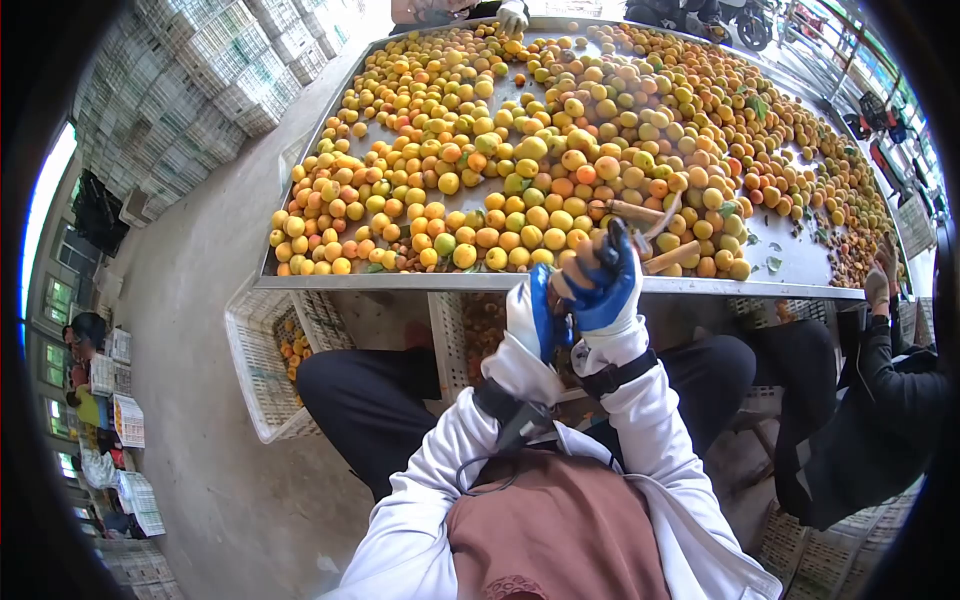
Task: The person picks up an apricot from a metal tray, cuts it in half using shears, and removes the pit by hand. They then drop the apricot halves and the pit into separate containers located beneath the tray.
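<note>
grip: the right hand (605, 285), in a blue glove, has its fingers curled tight about an apricot (581, 262), just over the near edge of the table (400, 282).
left hand: the left hand (535, 318) presses against the right one just below that table edge; whether it pinches anything cannot be told.
wooden handles: two wooden handles (672, 257) lie on the table just beyond the hands, among the fruit.
fruit: a heap of apricots (480, 150) covers most of the table.
crate: a white crate (262, 370) stands under the table's left end, fruit inside.
others: a co-worker's gloved hand (513, 16) at the table's far edge; another's sleeve (885, 370) at its right end.
</note>
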The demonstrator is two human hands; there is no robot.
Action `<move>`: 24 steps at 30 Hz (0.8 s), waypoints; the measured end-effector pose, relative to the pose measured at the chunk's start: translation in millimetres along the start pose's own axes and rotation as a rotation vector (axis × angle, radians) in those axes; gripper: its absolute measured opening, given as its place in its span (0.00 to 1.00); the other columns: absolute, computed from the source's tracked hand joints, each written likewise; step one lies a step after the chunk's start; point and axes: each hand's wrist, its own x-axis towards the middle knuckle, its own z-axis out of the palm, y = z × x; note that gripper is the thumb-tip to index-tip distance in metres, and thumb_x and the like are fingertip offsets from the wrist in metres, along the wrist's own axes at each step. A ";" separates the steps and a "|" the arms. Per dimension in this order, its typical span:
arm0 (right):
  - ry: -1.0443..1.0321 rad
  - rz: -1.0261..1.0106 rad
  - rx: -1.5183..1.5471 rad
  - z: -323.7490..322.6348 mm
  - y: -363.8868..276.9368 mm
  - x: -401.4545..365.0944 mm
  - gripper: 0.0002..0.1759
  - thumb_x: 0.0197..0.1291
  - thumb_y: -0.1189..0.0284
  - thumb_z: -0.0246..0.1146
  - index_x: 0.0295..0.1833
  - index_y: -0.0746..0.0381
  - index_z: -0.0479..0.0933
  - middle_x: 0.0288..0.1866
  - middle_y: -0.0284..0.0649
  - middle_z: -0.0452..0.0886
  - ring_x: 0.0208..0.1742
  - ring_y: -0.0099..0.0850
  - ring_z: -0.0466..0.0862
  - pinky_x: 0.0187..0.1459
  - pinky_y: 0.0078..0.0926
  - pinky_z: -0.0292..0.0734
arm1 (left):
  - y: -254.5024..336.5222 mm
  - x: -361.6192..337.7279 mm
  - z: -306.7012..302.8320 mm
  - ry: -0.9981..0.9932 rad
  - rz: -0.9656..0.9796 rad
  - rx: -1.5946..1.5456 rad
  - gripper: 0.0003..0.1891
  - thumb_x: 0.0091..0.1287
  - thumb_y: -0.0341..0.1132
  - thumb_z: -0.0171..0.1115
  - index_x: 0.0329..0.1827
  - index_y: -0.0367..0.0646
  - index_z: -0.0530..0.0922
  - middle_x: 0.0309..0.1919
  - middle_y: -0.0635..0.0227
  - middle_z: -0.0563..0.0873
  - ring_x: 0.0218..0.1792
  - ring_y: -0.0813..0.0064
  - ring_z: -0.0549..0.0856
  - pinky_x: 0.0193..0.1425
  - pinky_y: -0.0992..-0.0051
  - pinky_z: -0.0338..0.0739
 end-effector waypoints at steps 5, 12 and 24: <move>-0.009 -0.011 -0.048 -28.1 -5.5 -8.3 0.21 0.79 0.54 0.47 0.32 0.50 0.68 0.21 0.29 0.59 0.18 0.25 0.60 0.22 0.29 0.59 | 12.1 25.7 -12.0 -0.019 0.010 0.109 0.24 0.81 0.50 0.47 0.37 0.40 0.80 0.18 0.72 0.78 0.14 0.79 0.76 0.17 0.79 0.66; 0.345 -0.182 -1.204 -19.3 4.1 -17.8 0.15 0.66 0.68 0.69 0.53 0.65 0.78 0.31 0.36 0.82 0.26 0.23 0.79 0.31 0.21 0.74 | 22.8 27.2 -6.8 -0.004 0.197 0.329 0.21 0.81 0.49 0.50 0.41 0.39 0.81 0.24 0.69 0.82 0.22 0.82 0.78 0.27 0.79 0.72; 0.097 -0.354 -1.661 -39.5 29.2 -33.4 0.21 0.56 0.76 0.72 0.55 0.62 0.78 0.45 0.49 0.85 0.45 0.48 0.86 0.47 0.35 0.81 | 65.1 23.8 -11.6 0.095 0.349 0.831 0.18 0.80 0.41 0.53 0.42 0.33 0.81 0.27 0.70 0.84 0.27 0.85 0.78 0.32 0.81 0.74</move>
